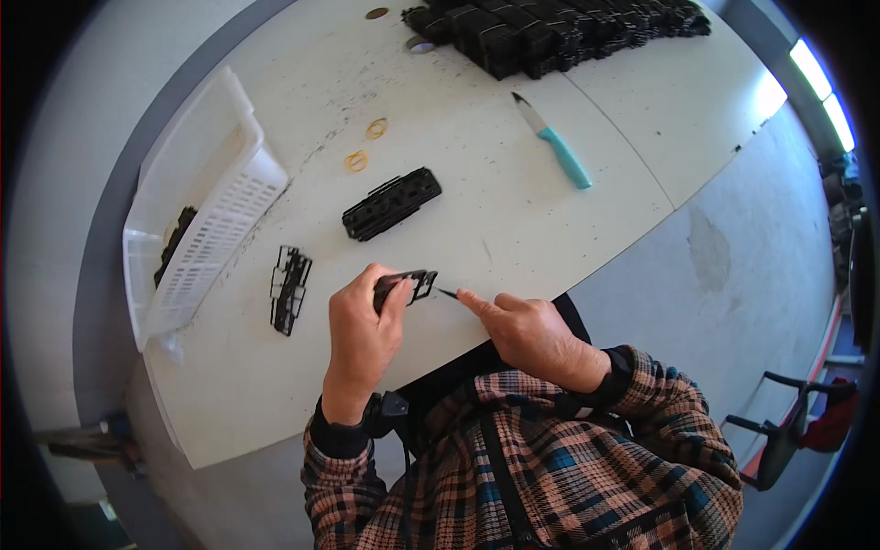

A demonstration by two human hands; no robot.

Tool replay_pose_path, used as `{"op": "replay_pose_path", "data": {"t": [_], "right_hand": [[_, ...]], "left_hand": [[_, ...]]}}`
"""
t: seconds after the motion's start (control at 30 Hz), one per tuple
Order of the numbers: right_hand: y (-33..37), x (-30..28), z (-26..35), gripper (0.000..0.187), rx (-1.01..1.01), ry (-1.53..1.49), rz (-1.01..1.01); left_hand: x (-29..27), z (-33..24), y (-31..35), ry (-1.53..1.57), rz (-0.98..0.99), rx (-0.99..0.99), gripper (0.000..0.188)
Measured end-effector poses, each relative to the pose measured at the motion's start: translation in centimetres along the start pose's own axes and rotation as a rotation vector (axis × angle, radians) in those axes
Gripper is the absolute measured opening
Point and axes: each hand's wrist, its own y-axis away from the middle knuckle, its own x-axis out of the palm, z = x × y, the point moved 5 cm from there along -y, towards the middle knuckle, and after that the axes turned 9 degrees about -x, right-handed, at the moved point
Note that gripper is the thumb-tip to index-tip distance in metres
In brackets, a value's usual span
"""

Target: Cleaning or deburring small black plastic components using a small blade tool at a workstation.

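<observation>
While our left hand (362,316) pinches a small black frame (422,286) between thumb and fingers, our right hand (532,337) is curled around a thin dark tool (446,293), its forefinger laid along it and only the pointed tip showing. The tip stands just beside the frame's right end; we cannot tell whether they touch. We hold both above the near edge of the desk (275,385), whose smooth white top is flecked with dark specks. The frame looks like stiff plastic, thin-barred, with squarish gaps.

Left of our hands, toward the desk's left edge, lies an openwork loose frame (290,290), slim and jagged in outline. Farther in sits a dense black block (391,203), long and ridged, apparently of several layers. Beyond it we have two thin yellow bands (367,145), looped and glossy. Along the left edge a white plastic basket (220,215), its side pierced with rows of slots, holds dark pieces (175,246). Toward the far edge rise bundled black stacks (559,32), rough and ribbed; nearer us rests a knife (555,145) with a smooth turquoise handle and tapered dark blade.
</observation>
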Motion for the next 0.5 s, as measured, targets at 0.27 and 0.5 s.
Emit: {"op": "replay_pose_path", "data": {"t": [0.27, 0.5], "right_hand": [[0.2, 2.4, -0.7, 0.056, -0.136, -0.087, -0.081], [1.0, 0.8, 0.2, 0.032, -0.122, 0.006, -0.252]], "left_hand": [[-0.8, 6.6, 0.6, 0.107, -0.091, -0.088, 0.009], [-0.8, 0.8, 0.9, -0.095, -0.081, -0.171, 0.023]]}}
